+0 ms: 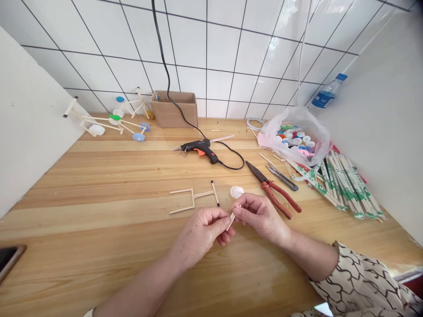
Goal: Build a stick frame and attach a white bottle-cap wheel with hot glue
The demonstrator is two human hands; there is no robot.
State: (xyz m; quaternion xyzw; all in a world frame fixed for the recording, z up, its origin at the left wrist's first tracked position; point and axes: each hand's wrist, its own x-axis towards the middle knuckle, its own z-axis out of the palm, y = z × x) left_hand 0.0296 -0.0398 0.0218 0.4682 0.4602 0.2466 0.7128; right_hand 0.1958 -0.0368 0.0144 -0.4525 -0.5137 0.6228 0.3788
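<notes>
Between my two hands is a short piece of wooden stick (231,221), tilted over the table. My left hand (211,224) pinches its lower end between thumb and fingers. At its upper end, my right hand (257,215) grips it with thumb and forefinger; the fingers partly hide it, so I cannot tell if it is one piece or two. Just behind my right hand lies a pale pink bottle cap (236,191). A flat frame of glued sticks (193,198), with black tips on its crossbar, rests on the table beyond my left hand.
A black glue gun (200,147) lies mid-table, its cord running up the wall. Red-handled pliers (272,189) and thread snips (282,177) are at right, near wrapped chopsticks (350,185) and a bag of caps (297,136). Stick models (115,118) and a cardboard box (174,110) stand behind.
</notes>
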